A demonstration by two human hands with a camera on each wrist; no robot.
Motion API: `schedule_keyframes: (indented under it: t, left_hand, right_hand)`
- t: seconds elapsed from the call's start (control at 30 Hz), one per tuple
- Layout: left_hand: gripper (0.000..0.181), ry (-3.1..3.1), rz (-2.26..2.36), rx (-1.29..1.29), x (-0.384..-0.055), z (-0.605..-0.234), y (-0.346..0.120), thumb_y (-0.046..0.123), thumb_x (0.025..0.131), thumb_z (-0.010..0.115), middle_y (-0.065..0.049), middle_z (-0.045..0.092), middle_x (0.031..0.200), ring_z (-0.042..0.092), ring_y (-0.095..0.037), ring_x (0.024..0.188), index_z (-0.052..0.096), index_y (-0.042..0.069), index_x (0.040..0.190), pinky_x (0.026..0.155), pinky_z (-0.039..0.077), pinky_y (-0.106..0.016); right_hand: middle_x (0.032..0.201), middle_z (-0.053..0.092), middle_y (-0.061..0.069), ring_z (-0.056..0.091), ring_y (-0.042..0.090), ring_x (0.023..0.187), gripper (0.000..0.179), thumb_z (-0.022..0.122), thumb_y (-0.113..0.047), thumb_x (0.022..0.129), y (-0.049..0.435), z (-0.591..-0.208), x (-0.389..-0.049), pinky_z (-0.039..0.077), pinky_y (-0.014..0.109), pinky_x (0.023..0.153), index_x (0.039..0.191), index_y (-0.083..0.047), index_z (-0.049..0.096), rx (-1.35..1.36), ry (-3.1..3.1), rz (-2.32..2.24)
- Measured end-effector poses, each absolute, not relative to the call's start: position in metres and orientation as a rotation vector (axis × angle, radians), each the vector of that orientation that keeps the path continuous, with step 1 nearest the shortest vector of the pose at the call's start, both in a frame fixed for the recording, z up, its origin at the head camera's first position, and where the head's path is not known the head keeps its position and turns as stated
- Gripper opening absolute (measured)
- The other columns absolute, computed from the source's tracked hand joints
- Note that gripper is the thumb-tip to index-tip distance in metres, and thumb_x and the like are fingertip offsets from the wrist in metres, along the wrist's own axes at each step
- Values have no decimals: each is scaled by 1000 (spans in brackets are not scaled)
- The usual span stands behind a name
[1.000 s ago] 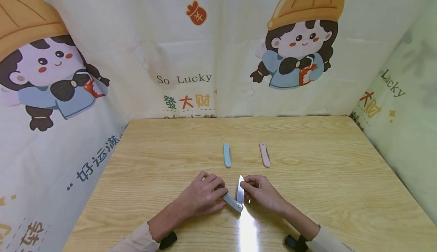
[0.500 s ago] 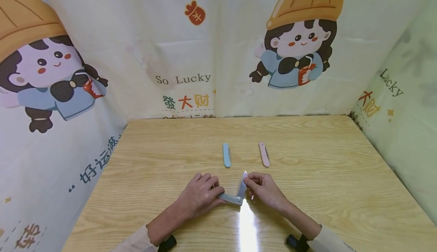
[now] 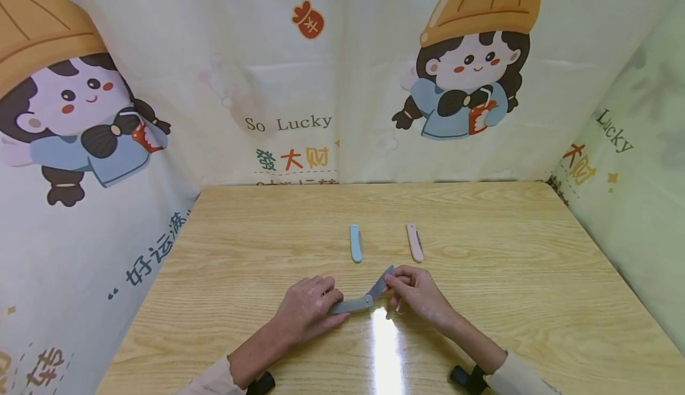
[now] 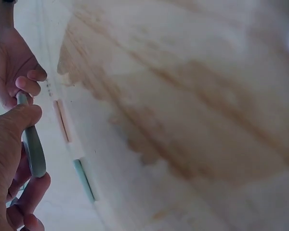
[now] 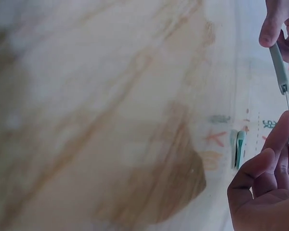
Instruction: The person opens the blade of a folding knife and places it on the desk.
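Observation:
Between the two hands is a folding knife with a grey-green handle, its blade swung well out from the handle. My left hand grips the handle's far end, thumb and fingers around it, as the left wrist view also shows on the handle. With thumb and fingertips my right hand pinches the blade near its tip. Behind them on the table lie a folded light blue knife and a folded pink knife, apart from each other and untouched.
The wooden table meets a printed cloth hung at the back and sides. A bright reflection shines on the tabletop in front of the hands. Black wrist straps sit near both cuffs.
The blade has swung outward from a sharp angle with the handle to nearly in line with it. My right hand has moved slightly right, while my left hand has turned the handle.

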State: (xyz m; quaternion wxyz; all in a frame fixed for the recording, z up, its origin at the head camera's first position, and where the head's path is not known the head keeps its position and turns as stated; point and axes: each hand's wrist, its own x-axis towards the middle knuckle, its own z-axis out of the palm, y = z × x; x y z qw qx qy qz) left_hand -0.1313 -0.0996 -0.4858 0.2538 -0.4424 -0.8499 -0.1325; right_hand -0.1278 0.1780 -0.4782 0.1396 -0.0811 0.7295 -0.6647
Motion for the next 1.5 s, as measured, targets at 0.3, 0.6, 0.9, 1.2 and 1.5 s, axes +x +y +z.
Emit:
schedule_keyframes:
  t: [0.3, 0.6, 0.9, 1.2, 1.5]
  left_hand:
    - [25, -2314, -436, -1126, -129, -485, -98, 34, 78, 88, 9, 52, 75, 46, -3, 61, 72, 15, 81, 50, 41, -16]
    - [25, -2393, -402, -1099, -130, -483, -95, 36, 81, 86, 9, 55, 76, 45, -3, 60, 73, 15, 84, 50, 41, -18]
    - [20, -2472, -259, -1070, -133, -475, -89, 32, 87, 82, 4, 60, 80, 53, -6, 63, 77, 13, 89, 49, 45, -18]
    - [8, -2578, -593, -921, -154, -473, -92, 16, 94, 75, 3, 61, 81, 56, -4, 63, 77, 8, 93, 53, 48, -21]
    - [18, -2781, -1345, -436, -203, -479, -112, 16, 98, 69, 0, 71, 78, 62, -8, 62, 77, 0, 101, 54, 50, -27]
  right_hand:
    - [95, 72, 25, 67, 18, 65, 27, 59, -15, 105, 179, -480, -126, 55, 28, 66, 105, 12, 58, -216, 2079, -1950]
    - [95, 73, 19, 68, 19, 69, 27, 55, -16, 106, 175, -477, -124, 51, 26, 62, 107, 10, 59, -127, 2100, -1982]
    - [103, 73, 21, 72, 22, 75, 33, 56, -24, 107, 174, -466, -125, 57, 34, 74, 111, 9, 58, -133, 2070, -2041]
    - [114, 70, 20, 73, 24, 80, 46, 53, -24, 108, 173, -464, -127, 58, 32, 76, 133, 15, 48, -207, 2026, -2080]
    - [113, 68, 20, 72, 26, 82, 40, 49, -18, 109, 174, -469, -119, 55, 33, 74, 132, 14, 42, -328, 2013, -1927]
